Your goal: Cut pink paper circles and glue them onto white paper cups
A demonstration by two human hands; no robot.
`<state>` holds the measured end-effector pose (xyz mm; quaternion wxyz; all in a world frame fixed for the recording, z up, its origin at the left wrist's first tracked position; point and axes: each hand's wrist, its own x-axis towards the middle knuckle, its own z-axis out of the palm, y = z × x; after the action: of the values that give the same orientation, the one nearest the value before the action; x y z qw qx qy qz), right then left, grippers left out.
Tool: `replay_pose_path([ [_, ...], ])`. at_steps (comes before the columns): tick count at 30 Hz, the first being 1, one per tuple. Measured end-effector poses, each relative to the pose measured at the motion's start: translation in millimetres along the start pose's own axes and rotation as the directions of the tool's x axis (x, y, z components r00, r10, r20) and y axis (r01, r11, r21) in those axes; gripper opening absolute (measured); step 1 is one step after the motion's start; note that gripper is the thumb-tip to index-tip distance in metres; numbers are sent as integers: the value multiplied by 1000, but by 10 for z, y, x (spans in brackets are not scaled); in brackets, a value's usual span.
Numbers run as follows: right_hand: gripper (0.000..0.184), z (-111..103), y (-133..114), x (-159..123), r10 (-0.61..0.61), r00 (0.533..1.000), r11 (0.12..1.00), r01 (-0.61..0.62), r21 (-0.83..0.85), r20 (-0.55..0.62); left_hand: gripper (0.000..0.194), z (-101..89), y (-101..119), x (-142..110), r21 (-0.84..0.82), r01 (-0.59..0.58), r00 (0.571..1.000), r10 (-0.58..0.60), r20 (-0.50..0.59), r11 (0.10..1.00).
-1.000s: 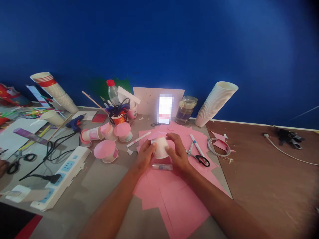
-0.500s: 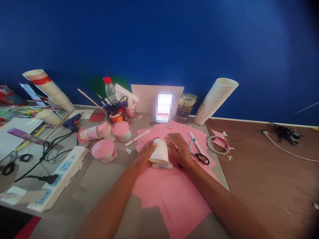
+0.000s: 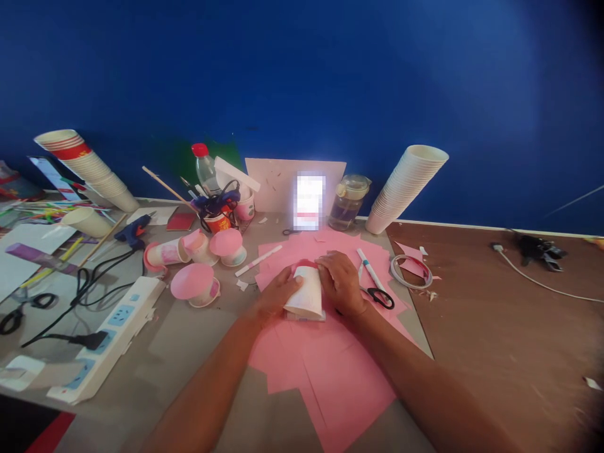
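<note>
A white paper cup (image 3: 306,292) is between my hands, its wide rim towards me and low, over the pink paper sheets (image 3: 340,371). My left hand (image 3: 279,290) grips the cup's left side with the thumb across its wall. Bent fingers of my right hand (image 3: 340,282) press along the right side, near the narrow end. A pink edge (image 3: 306,262) shows at that far end; how it joins the cup is hidden. Partly beneath the cup's rim lies a small clear tube or stick (image 3: 309,318). Scissors (image 3: 380,297) and a marker (image 3: 372,269) lie right of my right hand.
Left are cups with pink paper discs (image 3: 192,281), a glue gun (image 3: 134,231) and a power strip (image 3: 106,340) with cables. Tape rolls (image 3: 410,272) lie right. At the back stand a cup stack (image 3: 408,189), a glass jug (image 3: 348,201) and a bright blurred screen (image 3: 308,198).
The cup has tipped a little in my hands, and more pink shows at its far end. My right hand has shifted slightly along the cup. The whole view has drifted slightly.
</note>
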<state>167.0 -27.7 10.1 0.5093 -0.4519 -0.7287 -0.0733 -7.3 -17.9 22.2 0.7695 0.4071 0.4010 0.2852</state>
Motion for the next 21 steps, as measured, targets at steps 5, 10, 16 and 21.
replay_pose_path([
  [5, 17, 17, 7, -27, 211, 977, 973, -213, 90, 32, 56, -4, 2, -3, 81, -38, 999, 36, 27, 996],
  [10, 18, 42, 10, -31, 488, 872, 859, -487, 155, 33, 69, -29, -24, 7, 110, -46, 996, 37, 77, 993],
  [16, 19, 40, 14, 8, 645, 758, 724, -645, 242, 91, 79, -72, -76, 9, 98, -68, 983, 50, 174, 993],
  [21, 19, 23, -10, 41, 703, 704, 668, -701, 252, 94, 93, -94, -86, 6, 51, -45, 972, 32, 234, 998],
])
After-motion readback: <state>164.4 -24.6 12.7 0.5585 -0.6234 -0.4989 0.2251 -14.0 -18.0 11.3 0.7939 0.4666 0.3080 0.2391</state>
